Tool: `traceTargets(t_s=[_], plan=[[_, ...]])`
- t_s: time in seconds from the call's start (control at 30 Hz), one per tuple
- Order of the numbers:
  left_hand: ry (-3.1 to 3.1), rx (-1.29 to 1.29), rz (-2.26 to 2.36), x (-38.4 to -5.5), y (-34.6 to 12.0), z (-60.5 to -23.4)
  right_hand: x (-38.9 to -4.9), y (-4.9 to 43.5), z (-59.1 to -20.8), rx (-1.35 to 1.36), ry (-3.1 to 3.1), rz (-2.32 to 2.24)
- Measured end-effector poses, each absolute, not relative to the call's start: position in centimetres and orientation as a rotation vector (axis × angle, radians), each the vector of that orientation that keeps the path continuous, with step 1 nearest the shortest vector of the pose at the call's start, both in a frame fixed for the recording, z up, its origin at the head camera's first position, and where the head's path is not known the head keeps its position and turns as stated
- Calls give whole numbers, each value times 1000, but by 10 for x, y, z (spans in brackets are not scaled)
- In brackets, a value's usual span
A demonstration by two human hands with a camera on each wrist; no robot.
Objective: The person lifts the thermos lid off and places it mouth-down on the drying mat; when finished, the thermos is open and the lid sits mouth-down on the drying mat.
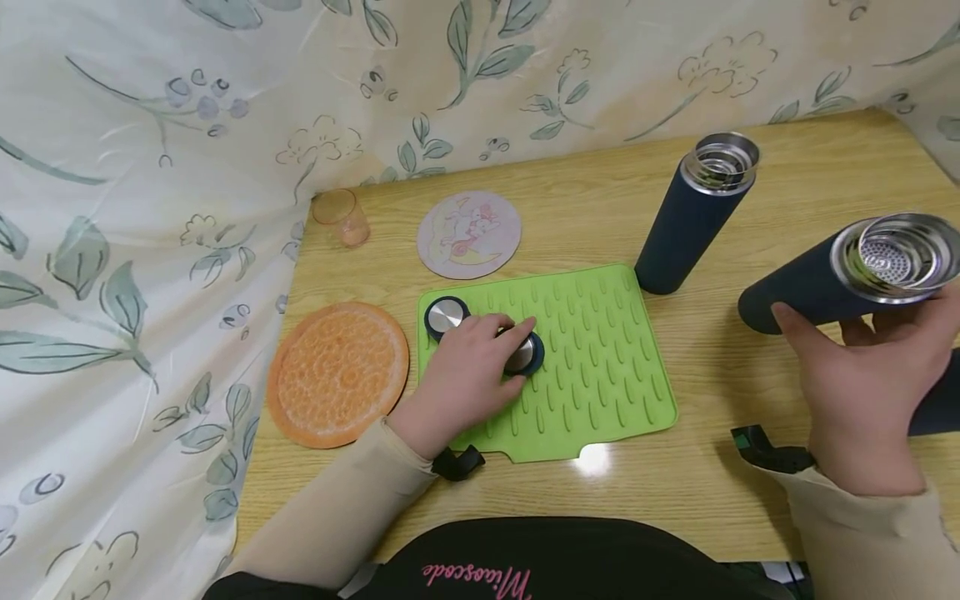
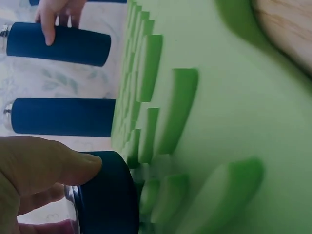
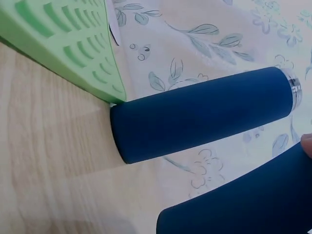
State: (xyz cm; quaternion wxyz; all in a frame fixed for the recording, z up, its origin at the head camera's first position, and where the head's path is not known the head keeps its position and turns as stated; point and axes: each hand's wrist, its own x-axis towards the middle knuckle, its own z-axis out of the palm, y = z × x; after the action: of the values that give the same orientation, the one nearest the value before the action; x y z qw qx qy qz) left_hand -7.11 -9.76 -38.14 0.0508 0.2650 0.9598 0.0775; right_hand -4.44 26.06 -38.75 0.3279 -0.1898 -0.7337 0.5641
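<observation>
My left hand (image 1: 472, 371) pinches a dark blue bottle lid (image 1: 527, 354) with a silver centre, low on the green ridged mat (image 1: 600, 367). In the left wrist view, the thumb presses one side of that lid (image 2: 109, 195). A second lid (image 1: 446, 315) lies at the mat's upper left corner, beside the hand. On the right, my right hand (image 1: 873, 383) grips a dark blue thermos bottle (image 1: 795, 283), its steel mouth uncovered. Another lidless thermos bottle (image 1: 686, 229) stands by the mat's upper right corner; it also shows in the right wrist view (image 3: 204, 114).
An orange round mat (image 1: 337, 375) lies left of the green mat. Behind are a pink round coaster (image 1: 468, 233) and a small clear glass (image 1: 343, 218). A dark object (image 1: 937, 404), partly hidden, lies beyond my right hand. Floral cloth (image 1: 487, 83) hangs behind the table.
</observation>
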Motion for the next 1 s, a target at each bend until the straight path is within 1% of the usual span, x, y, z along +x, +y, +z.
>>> traceTargets(t_s=[0.2,0.53,0.77,1.0], plan=[[2878,786,243,-74,-95,-385,-46,263,-392,-502,-1884,1553],[2819,729,427,-74,-101,-385,-51,261,-393,-577,-1868,1655],[2865,700,538,-58,-122,-372,-52,259,-391,-640,-1942,1589],[3031,773,656,-39,-146,-364,-60,257,-393,-711,-2093,1459]])
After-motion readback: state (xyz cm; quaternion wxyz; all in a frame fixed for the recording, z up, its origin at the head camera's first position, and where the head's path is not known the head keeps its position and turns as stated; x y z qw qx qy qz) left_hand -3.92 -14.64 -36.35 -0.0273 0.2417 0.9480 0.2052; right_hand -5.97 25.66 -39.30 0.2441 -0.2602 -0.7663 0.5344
